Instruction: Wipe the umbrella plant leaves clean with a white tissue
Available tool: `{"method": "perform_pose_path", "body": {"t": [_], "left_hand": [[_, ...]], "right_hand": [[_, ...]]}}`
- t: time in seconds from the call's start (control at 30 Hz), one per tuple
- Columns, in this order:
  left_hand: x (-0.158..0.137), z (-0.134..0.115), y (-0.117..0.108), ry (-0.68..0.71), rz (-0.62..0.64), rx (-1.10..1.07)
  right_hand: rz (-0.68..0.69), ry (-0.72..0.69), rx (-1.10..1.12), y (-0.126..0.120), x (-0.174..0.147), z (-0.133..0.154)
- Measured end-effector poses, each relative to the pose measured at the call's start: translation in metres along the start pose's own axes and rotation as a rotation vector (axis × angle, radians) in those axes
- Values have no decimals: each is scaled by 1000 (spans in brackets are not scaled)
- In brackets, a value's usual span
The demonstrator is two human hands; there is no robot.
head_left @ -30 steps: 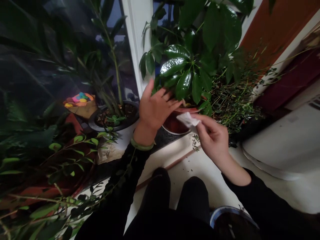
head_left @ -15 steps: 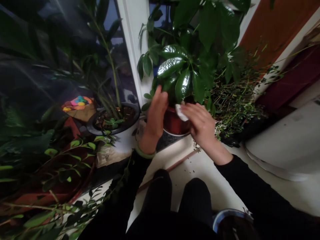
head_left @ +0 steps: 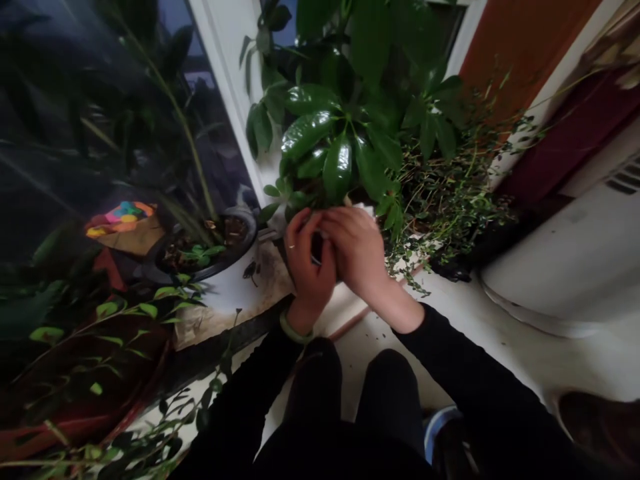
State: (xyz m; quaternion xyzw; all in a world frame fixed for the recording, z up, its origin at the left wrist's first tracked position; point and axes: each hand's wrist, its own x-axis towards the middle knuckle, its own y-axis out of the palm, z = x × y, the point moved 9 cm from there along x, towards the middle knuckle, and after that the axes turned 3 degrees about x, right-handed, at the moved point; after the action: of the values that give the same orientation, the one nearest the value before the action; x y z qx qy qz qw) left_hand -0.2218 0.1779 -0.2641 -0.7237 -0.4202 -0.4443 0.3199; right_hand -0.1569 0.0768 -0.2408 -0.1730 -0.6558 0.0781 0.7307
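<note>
Below the glossy leaves of a potted plant (head_left: 340, 153), my two hands meet in front of its pot, which they mostly cover. My right hand (head_left: 357, 250) is closed on a crumpled white tissue (head_left: 367, 210); only a bit of it shows past the knuckles. My left hand (head_left: 307, 267), with a ring and a pale green bangle (head_left: 296, 331), has its fingers curled in, their tips against the right hand's fingers. What lies between those left fingertips is hidden.
Left stands a white pot (head_left: 233, 280) with a tall plant, near a paper-wrapped colourful bundle (head_left: 125, 223). Trailing greenery (head_left: 450, 200) and a white cylindrical appliance (head_left: 555, 267) are at right. A blue-rimmed container (head_left: 434, 423) sits by my legs.
My hands were apart; now they have come together below the leaves. The left fingers, stretched out before, have curled in. The tissue is now mostly hidden behind my right hand. The view has shifted.
</note>
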Motion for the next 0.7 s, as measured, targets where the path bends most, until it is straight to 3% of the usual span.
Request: {"method": "perform_pose_path", "body": {"t": [0.1, 0.23, 0.33, 0.47, 0.7], "left_hand": [[-5, 5, 5, -9, -14, 14], [-10, 0, 15, 86, 66, 95], [-13, -2, 19, 133, 81, 167], [-15, 4, 25, 95, 106, 189], [-16, 5, 20, 106, 42, 105]], "right_hand": [[3, -50, -6, 6, -6, -3], [-64, -113, 15, -13, -36, -22], [-140, -46, -11, -28, -53, -43], [-275, 21, 83, -40, -62, -67], [-498, 366, -27, -50, -65, -146]]}}
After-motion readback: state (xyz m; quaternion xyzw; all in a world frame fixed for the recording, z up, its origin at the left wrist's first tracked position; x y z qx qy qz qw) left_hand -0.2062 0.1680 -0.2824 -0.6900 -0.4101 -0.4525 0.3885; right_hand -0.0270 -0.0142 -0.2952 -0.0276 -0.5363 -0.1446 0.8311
